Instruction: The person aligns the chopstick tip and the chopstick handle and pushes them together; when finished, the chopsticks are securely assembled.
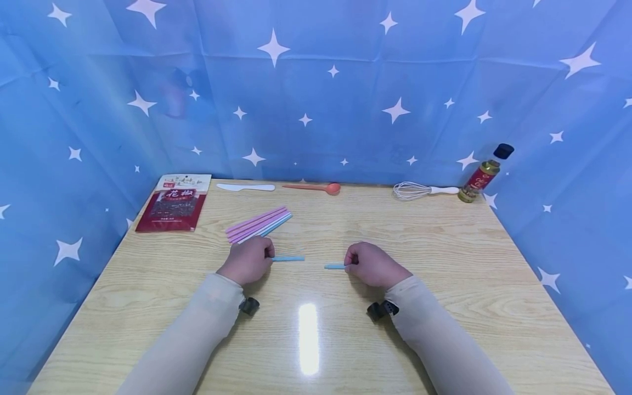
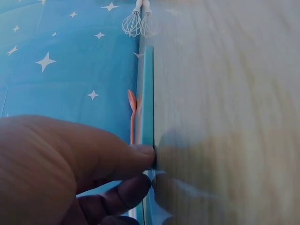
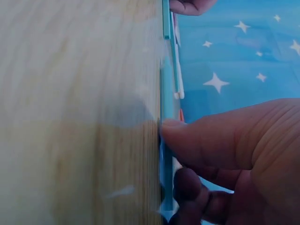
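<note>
My left hand [image 1: 249,259] pinches a thin light blue stick [image 1: 291,258] between thumb and fingers, low over the table, its free end pointing right. In the left wrist view the same stick [image 2: 148,93] runs away beyond the thumb tip. Across a small gap, my right hand [image 1: 372,264] pinches a second light blue stick [image 1: 334,266], whose short visible end points left. The right wrist view shows this stick [image 3: 167,89] lying along the tabletop under the thumb. Beyond the left hand lies a row of pink sticks [image 1: 257,222], with white and blue ones beside them.
A red spice packet [image 1: 174,204] lies at the back left of the table [image 1: 444,340]. Along the back edge are a white knife [image 1: 247,187], an orange spoon [image 1: 332,189] and a whisk [image 1: 415,190]. An oil bottle [image 1: 480,181] stands at the back right, before the starry curtain.
</note>
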Action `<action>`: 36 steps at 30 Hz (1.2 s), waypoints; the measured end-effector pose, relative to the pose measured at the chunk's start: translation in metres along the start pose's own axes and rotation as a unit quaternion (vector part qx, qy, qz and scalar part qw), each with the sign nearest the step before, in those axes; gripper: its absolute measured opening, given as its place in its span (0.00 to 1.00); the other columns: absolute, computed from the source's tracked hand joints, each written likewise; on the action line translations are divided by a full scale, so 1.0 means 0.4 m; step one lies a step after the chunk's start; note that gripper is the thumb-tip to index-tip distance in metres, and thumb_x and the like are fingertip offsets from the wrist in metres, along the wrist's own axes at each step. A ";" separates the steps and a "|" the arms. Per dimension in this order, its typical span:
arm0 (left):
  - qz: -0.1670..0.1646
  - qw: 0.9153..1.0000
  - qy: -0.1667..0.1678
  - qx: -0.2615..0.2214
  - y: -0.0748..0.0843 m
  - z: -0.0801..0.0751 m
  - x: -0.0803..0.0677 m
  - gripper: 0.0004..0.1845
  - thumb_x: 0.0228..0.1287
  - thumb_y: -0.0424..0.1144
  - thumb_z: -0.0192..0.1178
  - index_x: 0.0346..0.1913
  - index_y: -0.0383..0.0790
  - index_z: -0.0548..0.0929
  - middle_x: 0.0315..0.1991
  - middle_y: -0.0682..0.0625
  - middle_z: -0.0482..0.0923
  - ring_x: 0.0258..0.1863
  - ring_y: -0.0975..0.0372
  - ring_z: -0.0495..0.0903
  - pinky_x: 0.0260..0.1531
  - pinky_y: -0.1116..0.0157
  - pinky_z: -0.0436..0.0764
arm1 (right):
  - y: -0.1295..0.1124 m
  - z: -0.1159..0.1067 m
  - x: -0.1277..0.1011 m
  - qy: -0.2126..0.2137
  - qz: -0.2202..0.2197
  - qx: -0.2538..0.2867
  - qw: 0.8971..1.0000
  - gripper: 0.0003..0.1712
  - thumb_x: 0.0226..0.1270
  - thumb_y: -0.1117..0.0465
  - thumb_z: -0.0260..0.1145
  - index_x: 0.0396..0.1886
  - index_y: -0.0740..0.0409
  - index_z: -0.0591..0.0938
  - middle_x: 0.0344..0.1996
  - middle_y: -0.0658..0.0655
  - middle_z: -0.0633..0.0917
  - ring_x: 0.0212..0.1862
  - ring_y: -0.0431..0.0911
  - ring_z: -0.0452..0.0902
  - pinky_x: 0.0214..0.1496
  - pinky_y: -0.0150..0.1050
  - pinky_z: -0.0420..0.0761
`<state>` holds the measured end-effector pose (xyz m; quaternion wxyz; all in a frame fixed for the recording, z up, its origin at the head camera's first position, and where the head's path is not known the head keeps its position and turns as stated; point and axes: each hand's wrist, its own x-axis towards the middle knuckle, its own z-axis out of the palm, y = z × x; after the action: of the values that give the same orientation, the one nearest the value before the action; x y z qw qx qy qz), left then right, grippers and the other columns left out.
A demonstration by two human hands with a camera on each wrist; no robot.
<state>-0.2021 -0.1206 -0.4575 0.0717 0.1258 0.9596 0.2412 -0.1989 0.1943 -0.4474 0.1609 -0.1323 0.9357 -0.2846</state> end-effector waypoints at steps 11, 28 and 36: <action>0.052 0.995 0.028 -0.076 0.012 0.000 -0.004 0.02 0.74 0.34 0.61 0.45 0.44 0.83 0.39 0.52 0.83 0.35 0.59 0.76 0.41 0.59 0.78 | -0.011 0.004 0.004 0.078 -0.096 0.069 0.990 0.05 0.78 0.66 0.64 0.38 0.55 0.79 0.29 0.50 0.76 0.33 0.44 0.71 0.38 0.38 0.72; 0.077 0.988 0.046 -0.129 0.013 0.002 0.002 0.03 0.73 0.31 0.61 0.44 0.40 0.83 0.38 0.50 0.83 0.31 0.62 0.74 0.35 0.63 0.76 | -0.031 0.001 -0.009 0.105 -0.107 0.111 0.982 0.03 0.79 0.67 0.64 0.40 0.58 0.79 0.31 0.52 0.77 0.32 0.45 0.70 0.34 0.35 0.71; 0.088 0.986 0.045 -0.130 0.016 0.000 -0.003 0.03 0.74 0.32 0.61 0.45 0.40 0.83 0.38 0.52 0.82 0.30 0.62 0.73 0.34 0.63 0.76 | -0.032 0.001 -0.010 0.101 -0.112 0.109 0.983 0.04 0.78 0.67 0.64 0.39 0.57 0.79 0.30 0.51 0.76 0.30 0.44 0.69 0.33 0.35 0.70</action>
<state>-0.1996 -0.1156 -0.4542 0.0231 0.1888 0.9073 0.3751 -0.1932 0.1851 -0.4394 0.0468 -0.1882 0.8897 -0.4133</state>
